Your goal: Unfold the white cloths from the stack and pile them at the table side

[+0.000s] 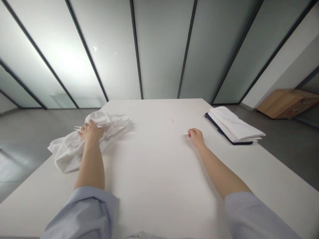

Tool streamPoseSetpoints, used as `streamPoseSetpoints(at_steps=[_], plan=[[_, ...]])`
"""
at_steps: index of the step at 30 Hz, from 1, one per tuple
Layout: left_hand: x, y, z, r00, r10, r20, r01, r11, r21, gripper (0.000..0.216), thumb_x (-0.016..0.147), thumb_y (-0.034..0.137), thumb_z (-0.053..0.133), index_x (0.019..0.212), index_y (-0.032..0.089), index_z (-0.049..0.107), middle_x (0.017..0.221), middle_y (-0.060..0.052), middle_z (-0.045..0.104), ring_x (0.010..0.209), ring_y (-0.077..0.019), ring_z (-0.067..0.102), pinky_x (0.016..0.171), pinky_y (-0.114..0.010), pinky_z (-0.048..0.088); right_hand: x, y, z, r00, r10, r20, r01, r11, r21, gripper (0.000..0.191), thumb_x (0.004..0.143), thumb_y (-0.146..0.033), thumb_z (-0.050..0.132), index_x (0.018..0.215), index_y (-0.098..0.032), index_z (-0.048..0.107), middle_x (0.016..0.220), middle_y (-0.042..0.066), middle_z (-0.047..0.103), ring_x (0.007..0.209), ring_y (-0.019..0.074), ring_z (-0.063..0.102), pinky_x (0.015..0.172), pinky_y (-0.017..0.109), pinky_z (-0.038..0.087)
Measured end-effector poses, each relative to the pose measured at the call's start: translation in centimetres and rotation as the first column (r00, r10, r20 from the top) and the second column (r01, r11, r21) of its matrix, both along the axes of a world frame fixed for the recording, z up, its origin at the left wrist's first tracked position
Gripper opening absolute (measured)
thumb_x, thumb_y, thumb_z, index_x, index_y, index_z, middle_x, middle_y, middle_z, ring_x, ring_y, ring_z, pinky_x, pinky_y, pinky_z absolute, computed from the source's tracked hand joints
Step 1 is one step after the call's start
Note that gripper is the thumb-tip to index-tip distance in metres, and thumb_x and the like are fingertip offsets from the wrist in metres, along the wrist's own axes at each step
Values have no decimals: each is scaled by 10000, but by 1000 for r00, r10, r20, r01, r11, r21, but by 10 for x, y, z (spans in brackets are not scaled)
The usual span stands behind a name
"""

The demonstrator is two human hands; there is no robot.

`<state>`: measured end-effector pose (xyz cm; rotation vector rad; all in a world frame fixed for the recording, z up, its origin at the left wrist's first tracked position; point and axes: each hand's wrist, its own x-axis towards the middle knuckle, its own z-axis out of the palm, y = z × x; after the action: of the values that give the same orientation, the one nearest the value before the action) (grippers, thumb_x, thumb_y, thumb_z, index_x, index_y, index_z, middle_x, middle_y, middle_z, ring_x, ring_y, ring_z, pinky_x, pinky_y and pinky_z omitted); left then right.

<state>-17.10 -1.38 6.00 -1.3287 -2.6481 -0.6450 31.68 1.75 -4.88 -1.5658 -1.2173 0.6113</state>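
Note:
A crumpled white cloth (69, 147) lies in a heap near the left edge of the white table (159, 172). My left hand (91, 131) rests on top of the heap and its fingers close into the fabric. My right hand (196, 135) lies on the bare tabletop right of centre, fingers curled, holding nothing. A stack of folded white cloths (234, 125) sits on a dark flat board (219, 130) at the far right of the table, a little beyond my right hand and apart from it.
Frosted glass panels with dark frames stand behind the table's far edge. A wooden cabinet (286, 103) sits on the grey floor at the far right. Grey floor shows on both sides of the table.

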Motion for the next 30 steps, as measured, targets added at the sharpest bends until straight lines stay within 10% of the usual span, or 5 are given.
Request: streamPoseSetpoints(at_steps=[6,13,21,26,30], plan=[[4,11,-67,999,-29,-27,32,995,91,702,751,390,566,1344,45,417,1510,-280,272,1417,-410,182,1107,-623,133,-2,-2,0,1000,17,9,-17,1000,17,217,682,-387,510,597,-203,587,568,19,607,599,175,553,591,283,407],[40,10,-58,954,-251,-161,298,806,511,802,717,291,569,1442,102,282,1551,-189,229,1446,-340,129,1157,-533,106,-4,-2,3,994,-74,-85,84,989,119,197,669,-365,521,566,-203,566,533,-1,574,574,160,534,574,270,396],[194,12,-77,323,-942,-89,933,333,-139,435,833,348,529,1248,218,546,1311,-95,558,1206,-255,505,1031,-403,390,46,8,33,939,-342,-30,329,872,363,175,700,-308,484,738,-188,605,733,43,641,752,210,590,755,347,455],[222,13,-100,318,-947,-29,929,318,-187,418,887,399,468,1254,219,556,1377,-92,517,1270,-257,457,1056,-421,365,147,-7,55,666,-662,343,601,749,280,298,698,-218,504,928,-131,672,1052,199,630,1020,318,533,902,485,359],[215,19,-106,301,-954,-18,943,300,-147,412,887,389,471,1240,200,569,1371,-91,528,1275,-245,456,1076,-391,353,218,-29,60,592,-632,500,760,644,-87,309,692,-279,594,937,-119,692,1127,286,566,1143,428,455,878,568,326]])
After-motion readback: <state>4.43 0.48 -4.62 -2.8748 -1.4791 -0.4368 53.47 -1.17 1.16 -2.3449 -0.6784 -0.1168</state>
